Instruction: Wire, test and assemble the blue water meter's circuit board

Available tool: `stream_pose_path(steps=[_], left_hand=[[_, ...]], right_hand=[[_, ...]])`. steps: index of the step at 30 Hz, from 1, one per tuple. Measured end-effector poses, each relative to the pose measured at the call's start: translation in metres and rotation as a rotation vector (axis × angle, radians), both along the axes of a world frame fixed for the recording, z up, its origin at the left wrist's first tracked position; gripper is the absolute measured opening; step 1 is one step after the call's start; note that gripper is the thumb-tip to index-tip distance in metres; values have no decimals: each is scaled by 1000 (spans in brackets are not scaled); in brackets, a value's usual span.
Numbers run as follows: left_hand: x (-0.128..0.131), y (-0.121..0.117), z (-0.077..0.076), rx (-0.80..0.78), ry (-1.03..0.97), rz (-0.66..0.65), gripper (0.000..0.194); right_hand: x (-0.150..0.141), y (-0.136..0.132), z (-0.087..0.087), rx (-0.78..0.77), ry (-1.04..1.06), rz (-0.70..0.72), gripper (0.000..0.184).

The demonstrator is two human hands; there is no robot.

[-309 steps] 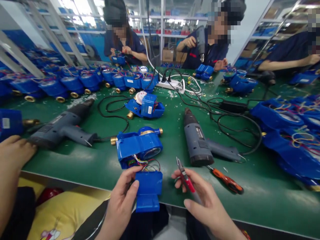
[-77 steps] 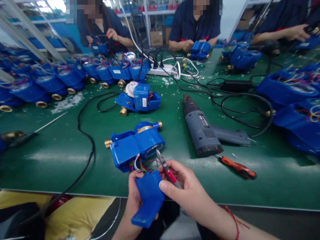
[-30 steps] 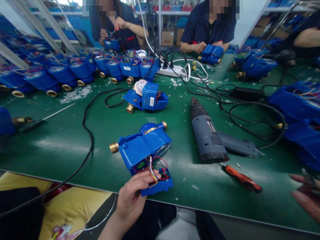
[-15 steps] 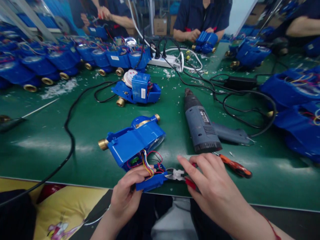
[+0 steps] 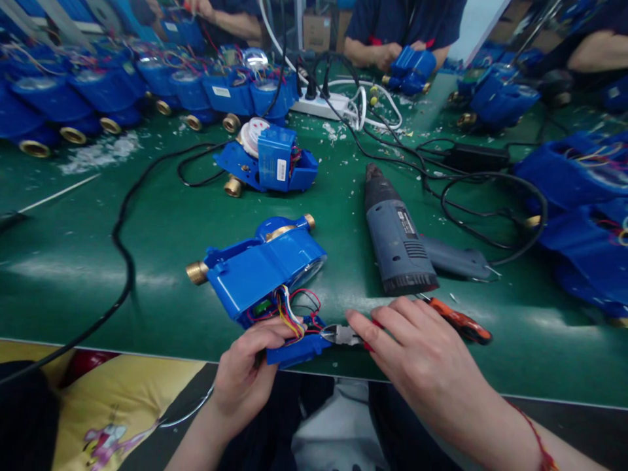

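My left hand (image 5: 252, 363) grips a small blue plastic cover (image 5: 300, 352) near the table's front edge, its fingers closed round the left end. Coloured wires (image 5: 287, 314) run from the cover into a blue water meter (image 5: 265, 271) with brass ends, which lies tilted just behind. My right hand (image 5: 417, 347) is closed round red-handled cutting pliers (image 5: 341, 334). Their jaws point left and meet the right end of the cover, by the thin red wires; whether a wire is between them I cannot make out.
A grey heat gun (image 5: 400, 239) lies to the right, with an orange screwdriver (image 5: 461, 320) beside my right hand. Another blue meter (image 5: 275, 157) sits behind. Black cables (image 5: 128, 261) cross the green table (image 5: 161, 229). Co-workers (image 5: 405, 26) handle meters at the far side.
The pliers' handles have come closer together in my right hand, and the jaws now sit further onto the cover's end. The whole view has shifted slightly.
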State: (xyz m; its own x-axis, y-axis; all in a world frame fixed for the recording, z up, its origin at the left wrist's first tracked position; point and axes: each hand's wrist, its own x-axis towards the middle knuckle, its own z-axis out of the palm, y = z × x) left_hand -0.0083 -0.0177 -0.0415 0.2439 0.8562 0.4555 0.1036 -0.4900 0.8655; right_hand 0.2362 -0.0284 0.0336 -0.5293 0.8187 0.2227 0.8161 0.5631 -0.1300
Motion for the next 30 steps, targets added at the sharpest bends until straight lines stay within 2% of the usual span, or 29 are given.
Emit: stream_pose_path(steps=[3, 7, 9, 13, 17, 24, 27, 30], left_hand=[[0, -2, 0, -22, -29, 5, 49], [2, -1, 1, -20, -39, -3, 48], [3, -2, 2, -43, -47, 5, 47], [5, -7, 1, -147, -40, 30, 44], [4, -10, 1, -190, 6, 69, 40], [-1, -7, 1, -143, 66, 37, 39], [1, -7, 2, -176, 16, 33, 37], [4, -8, 5, -228, -52, 91, 35]], right_hand=[[1, -2, -7, -85, 112, -65, 29], [6, -4, -14, -289, 444, -183, 32], [9, -6, -14, -354, 540, -228, 30], [8, -8, -10, -426, 583, -276, 16], [-10, -3, -4, -542, 683, -242, 5], [-47, 14, -5, -617, 763, -252, 17], [-46, 16, -11, -620, 743, -297, 14], [-37, 13, -15, -592, 695, -347, 16]])
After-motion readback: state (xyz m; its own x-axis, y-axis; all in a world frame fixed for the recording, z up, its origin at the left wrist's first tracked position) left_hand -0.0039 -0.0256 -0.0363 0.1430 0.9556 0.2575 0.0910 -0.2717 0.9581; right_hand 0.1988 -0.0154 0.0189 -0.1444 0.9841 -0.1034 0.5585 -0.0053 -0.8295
